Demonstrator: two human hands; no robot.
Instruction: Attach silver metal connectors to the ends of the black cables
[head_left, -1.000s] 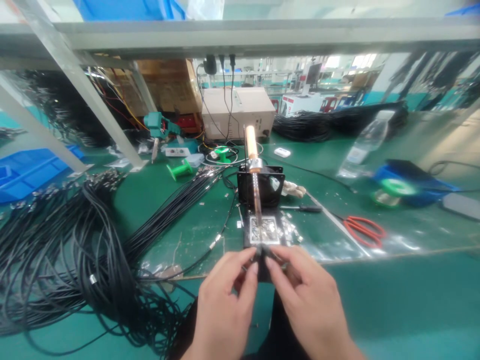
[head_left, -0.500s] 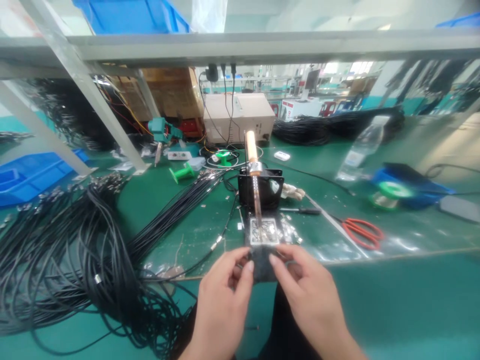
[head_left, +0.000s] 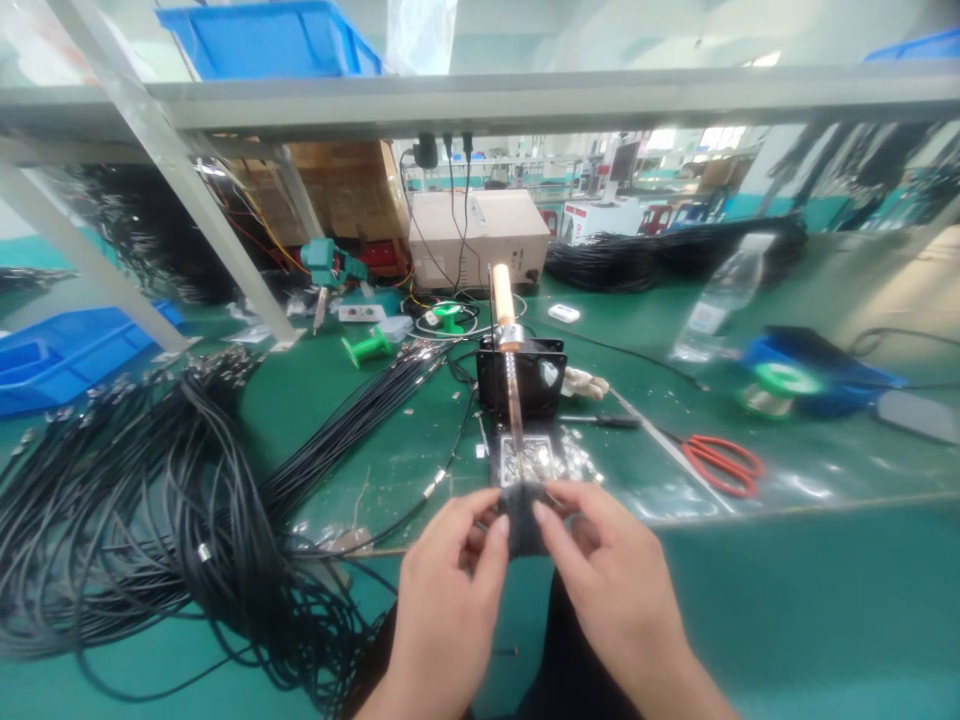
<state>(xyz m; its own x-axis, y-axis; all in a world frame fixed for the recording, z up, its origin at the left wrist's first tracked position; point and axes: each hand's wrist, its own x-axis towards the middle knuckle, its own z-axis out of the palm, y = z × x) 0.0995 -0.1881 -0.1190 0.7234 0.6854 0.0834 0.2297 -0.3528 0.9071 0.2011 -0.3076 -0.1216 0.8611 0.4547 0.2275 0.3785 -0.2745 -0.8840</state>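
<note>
My left hand and my right hand face each other at the bench's front edge. Thumb and fingers of each are closed at opposite sides of a small black block. The tips behind it are hidden, and so is anything small pinched there. Just beyond the block lies a white-rimmed square tray with small metal pieces in it. A soldering iron with a wooden handle slants down, its tip over this tray. Behind it stands a black fan.
Black cables with metal ends heap up on the left, some hanging over the edge. Orange-handled scissors, a screwdriver, a bottle and a solder spool lie right. A metal shelf spans above.
The black block and my fingertips have risen slightly, so the block now overlaps the tray's near rim. Both hands keep their closed pose, and the view has shifted a little.
</note>
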